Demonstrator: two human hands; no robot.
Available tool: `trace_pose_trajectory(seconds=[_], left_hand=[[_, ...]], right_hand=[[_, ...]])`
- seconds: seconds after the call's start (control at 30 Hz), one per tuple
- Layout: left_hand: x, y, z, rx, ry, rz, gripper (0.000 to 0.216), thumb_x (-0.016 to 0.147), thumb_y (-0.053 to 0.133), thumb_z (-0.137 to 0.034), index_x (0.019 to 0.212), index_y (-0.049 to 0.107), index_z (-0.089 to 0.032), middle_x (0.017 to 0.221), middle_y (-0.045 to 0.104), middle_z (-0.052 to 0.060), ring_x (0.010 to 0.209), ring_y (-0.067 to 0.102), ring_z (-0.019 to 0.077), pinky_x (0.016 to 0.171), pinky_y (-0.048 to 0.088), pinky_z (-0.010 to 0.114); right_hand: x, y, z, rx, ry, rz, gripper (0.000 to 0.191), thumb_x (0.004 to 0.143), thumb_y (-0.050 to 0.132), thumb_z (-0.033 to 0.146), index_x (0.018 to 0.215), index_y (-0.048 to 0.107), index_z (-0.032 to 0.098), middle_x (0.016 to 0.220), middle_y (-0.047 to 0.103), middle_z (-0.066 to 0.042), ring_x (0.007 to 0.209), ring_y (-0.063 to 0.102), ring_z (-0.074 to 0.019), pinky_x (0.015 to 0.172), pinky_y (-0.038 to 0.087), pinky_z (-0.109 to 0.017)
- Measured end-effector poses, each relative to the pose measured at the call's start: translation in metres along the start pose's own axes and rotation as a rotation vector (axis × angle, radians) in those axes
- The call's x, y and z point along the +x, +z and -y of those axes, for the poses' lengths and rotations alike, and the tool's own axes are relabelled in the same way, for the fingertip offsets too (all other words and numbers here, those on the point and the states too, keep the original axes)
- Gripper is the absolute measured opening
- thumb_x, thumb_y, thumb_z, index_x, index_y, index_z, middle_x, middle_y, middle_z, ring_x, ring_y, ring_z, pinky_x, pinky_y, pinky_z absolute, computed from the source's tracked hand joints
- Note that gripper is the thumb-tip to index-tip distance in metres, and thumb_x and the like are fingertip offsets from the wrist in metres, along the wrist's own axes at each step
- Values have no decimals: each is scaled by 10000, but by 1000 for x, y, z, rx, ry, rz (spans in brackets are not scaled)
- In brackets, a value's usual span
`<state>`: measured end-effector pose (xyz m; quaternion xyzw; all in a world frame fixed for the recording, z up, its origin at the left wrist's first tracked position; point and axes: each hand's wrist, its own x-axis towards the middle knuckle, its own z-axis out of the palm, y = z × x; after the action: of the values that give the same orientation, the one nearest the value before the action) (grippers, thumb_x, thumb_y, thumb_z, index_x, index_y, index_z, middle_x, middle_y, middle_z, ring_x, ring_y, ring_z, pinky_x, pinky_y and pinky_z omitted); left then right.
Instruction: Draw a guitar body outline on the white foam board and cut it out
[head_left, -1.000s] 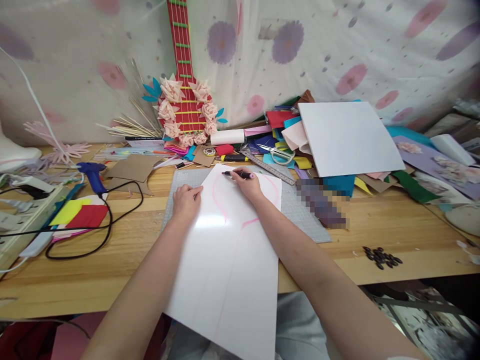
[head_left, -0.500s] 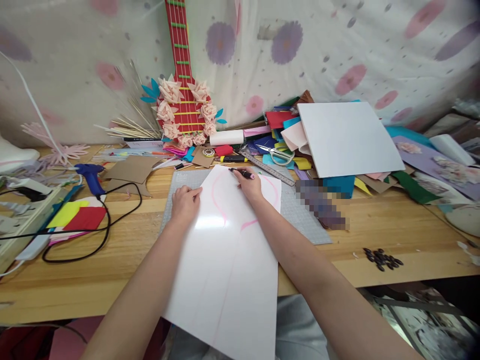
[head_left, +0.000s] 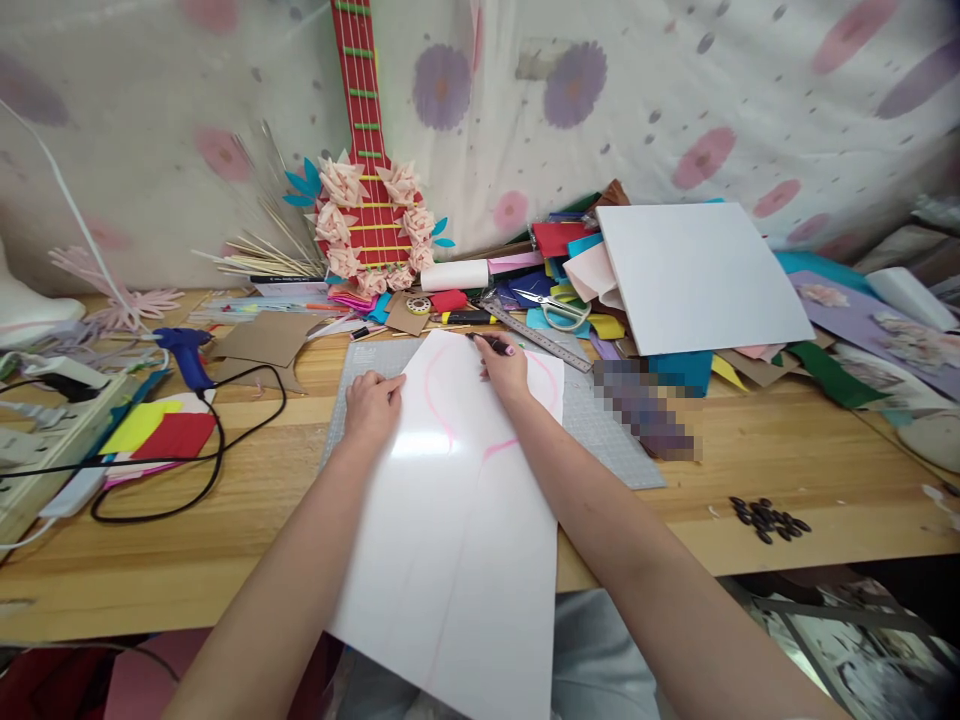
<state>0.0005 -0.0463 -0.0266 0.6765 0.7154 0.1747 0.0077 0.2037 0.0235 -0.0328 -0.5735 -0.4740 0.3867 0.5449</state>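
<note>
A large white sheet [head_left: 450, 520] lies on a grey cutting mat [head_left: 600, 430] and hangs over the table's near edge. A pink curved line is drawn on its upper half. My left hand [head_left: 371, 405] presses the sheet's left edge with curled fingers. My right hand [head_left: 506, 365] grips a black marker [head_left: 491, 343] with a pink end, its tip near the sheet's top edge.
A metal ruler [head_left: 536, 335] and scissors [head_left: 551, 303] lie behind the mat, beside a heap of coloured paper and a white board [head_left: 697, 275]. A blue glue gun [head_left: 184, 350] with a black cable sits left. Dark seeds [head_left: 769, 518] lie right. A red paper guitar [head_left: 371, 200] leans behind.
My right hand has carried the marker tip rightward along the top of the sheet. My left hand has stayed on the sheet's edge.
</note>
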Motion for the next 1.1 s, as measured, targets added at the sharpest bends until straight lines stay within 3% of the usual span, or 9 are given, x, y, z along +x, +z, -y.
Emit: trace_pose_trajectory(seconds=[0.23, 0.43, 0.67, 0.87, 1.03, 1.1], left_hand=[[0, 2, 1, -19, 10, -22, 306, 849, 467, -232, 1060, 686, -268, 907, 590, 79, 922, 511, 224, 848, 395, 370], [1, 5, 4, -29, 34, -51, 298, 840, 483, -233, 1049, 693, -266, 882, 592, 84, 899, 519, 244, 825, 401, 390], [2, 6, 5, -49, 34, -64, 297, 840, 475, -232, 1032, 699, -269, 874, 589, 84, 902, 520, 245, 813, 399, 390], [1, 8, 5, -47, 34, -72, 306, 831, 481, -221, 1044, 694, -267, 869, 590, 80, 900, 525, 241, 824, 399, 387], [1, 8, 5, -42, 34, -81, 302, 830, 478, -225, 1030, 699, -273, 857, 588, 78, 890, 527, 234, 829, 402, 386], [1, 8, 5, -34, 33, -78, 305, 831, 473, -229, 1035, 697, -273, 863, 586, 79, 891, 526, 234, 830, 403, 387]], right_hand=[[-4, -3, 3, -38, -52, 211, 295, 701, 588, 449, 841, 663, 199, 733, 667, -20, 618, 549, -109, 441, 412, -181], [1, -1, 2, -15, 45, -20, 331, 705, 588, 446, 946, 628, 223, 793, 648, -3, 536, 523, -87, 382, 412, -186], [-3, 0, 3, -50, -69, 133, 308, 713, 579, 469, 885, 645, 222, 778, 657, -6, 561, 535, -101, 414, 409, -196], [4, -4, -4, -90, -42, -95, 335, 724, 559, 483, 926, 629, 225, 810, 658, -15, 587, 548, -123, 499, 443, -244], [1, -1, -3, -68, -155, 109, 304, 711, 586, 482, 874, 645, 232, 827, 678, -14, 770, 594, -165, 672, 469, -284], [0, 0, -3, -94, -147, 86, 284, 711, 589, 464, 863, 646, 232, 839, 677, -18, 775, 592, -170, 690, 465, -294]])
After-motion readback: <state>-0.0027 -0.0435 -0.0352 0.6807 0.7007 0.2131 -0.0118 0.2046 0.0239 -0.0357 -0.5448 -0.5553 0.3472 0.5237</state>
